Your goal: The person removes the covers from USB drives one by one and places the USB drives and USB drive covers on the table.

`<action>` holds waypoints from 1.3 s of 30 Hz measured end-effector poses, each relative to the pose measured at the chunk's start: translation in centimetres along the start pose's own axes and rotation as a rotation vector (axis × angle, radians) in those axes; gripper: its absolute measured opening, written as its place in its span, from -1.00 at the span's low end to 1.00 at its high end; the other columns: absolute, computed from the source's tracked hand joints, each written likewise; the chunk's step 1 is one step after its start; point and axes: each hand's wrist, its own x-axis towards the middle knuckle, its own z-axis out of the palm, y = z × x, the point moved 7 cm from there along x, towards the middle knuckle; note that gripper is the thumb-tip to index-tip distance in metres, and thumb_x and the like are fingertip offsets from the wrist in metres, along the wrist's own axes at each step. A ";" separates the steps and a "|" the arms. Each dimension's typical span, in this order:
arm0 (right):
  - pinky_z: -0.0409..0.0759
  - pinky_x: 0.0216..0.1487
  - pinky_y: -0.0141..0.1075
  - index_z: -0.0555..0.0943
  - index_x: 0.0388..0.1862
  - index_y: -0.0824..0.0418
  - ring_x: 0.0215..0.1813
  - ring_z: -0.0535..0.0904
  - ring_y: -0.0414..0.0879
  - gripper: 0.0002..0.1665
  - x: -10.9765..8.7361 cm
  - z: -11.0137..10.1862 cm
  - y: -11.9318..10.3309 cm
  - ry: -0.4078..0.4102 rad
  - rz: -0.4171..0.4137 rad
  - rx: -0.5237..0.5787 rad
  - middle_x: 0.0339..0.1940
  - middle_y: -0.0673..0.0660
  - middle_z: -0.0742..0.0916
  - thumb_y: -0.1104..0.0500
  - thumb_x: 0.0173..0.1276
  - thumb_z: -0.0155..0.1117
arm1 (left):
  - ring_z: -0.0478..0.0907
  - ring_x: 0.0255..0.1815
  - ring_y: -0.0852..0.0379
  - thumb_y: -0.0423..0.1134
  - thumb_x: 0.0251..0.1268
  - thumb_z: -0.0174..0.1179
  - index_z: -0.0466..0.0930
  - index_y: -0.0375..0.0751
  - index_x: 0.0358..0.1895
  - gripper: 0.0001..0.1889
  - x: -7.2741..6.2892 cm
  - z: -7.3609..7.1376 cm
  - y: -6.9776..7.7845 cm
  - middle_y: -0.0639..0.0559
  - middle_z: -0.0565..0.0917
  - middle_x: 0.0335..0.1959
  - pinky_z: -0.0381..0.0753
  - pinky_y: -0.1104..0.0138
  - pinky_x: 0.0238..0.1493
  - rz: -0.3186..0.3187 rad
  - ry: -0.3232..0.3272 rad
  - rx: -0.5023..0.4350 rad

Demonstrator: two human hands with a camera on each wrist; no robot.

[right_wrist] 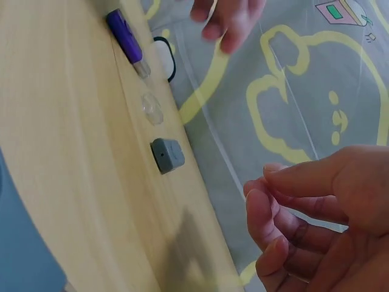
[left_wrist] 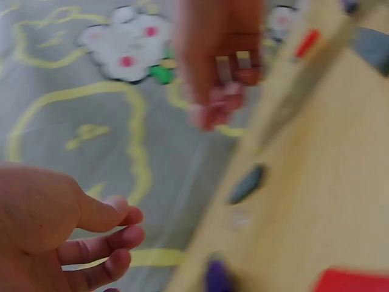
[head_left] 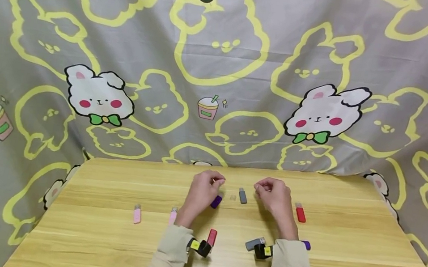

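My left hand hovers over the far part of the table with its fingers loosely bent and nothing between them. Just beside it lies a purple USB stick. My right hand is held up opposite, its thumb close to the curled index finger, and no object shows there in the right wrist view. Between the two hands a grey USB stick lies on the wood. A small clear piece sits between the grey stick and the purple one.
More USB sticks lie about: a red one to the right, two pink ones to the left, a red one, a grey one and a purple one nearer. A patterned curtain hangs behind the table.
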 end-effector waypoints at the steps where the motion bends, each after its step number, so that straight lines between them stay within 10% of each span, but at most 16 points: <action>1: 0.48 -0.50 -0.33 0.73 -0.23 0.34 -0.38 0.70 0.02 -0.86 0.0 0.1 -0.1 0.000 -0.007 -0.004 -0.38 0.20 0.77 0.26 0.45 0.34 | 0.59 -0.33 0.12 -0.38 0.41 0.30 0.79 -0.30 -0.18 -0.90 -0.1 -0.9 -0.2 -0.03 0.75 -0.30 0.58 0.32 -0.31 -0.010 0.017 -0.027; 12: 0.63 -0.18 -0.14 0.75 -0.23 0.24 -0.27 0.63 -0.05 -0.95 -1.5 4.6 -5.1 -0.029 -0.202 -0.150 -0.34 0.07 0.73 0.27 0.37 0.43 | 0.64 -0.17 0.04 -0.30 0.54 0.18 0.76 -0.20 -0.03 -0.83 -1.3 -7.7 -2.0 -0.05 0.76 -0.27 0.49 0.33 -0.28 -0.114 0.131 -0.108; 28: 0.69 -0.10 -0.08 0.70 -0.43 0.33 -0.13 0.65 0.19 -0.86 -4.7 10.8 -7.7 -0.113 -0.424 -0.529 -0.10 0.28 0.71 0.31 0.27 0.49 | 0.61 -0.22 0.04 -0.38 0.53 0.17 0.77 -0.22 -0.06 -0.83 -1.3 -8.0 -2.1 -0.07 0.75 -0.29 0.47 0.39 -0.39 -0.105 0.108 -0.091; 39: 0.59 -0.38 -0.25 0.61 -0.60 0.27 -0.41 0.57 -0.03 -0.74 -4.9 11.4 -7.9 -0.156 -0.454 -0.430 -0.44 0.10 0.60 0.53 0.14 0.39 | 0.63 -0.23 0.06 -0.39 0.51 0.19 0.77 -0.25 -0.10 -0.85 -1.3 -7.6 -2.1 -0.06 0.74 -0.31 0.47 0.39 -0.40 -0.086 0.078 -0.060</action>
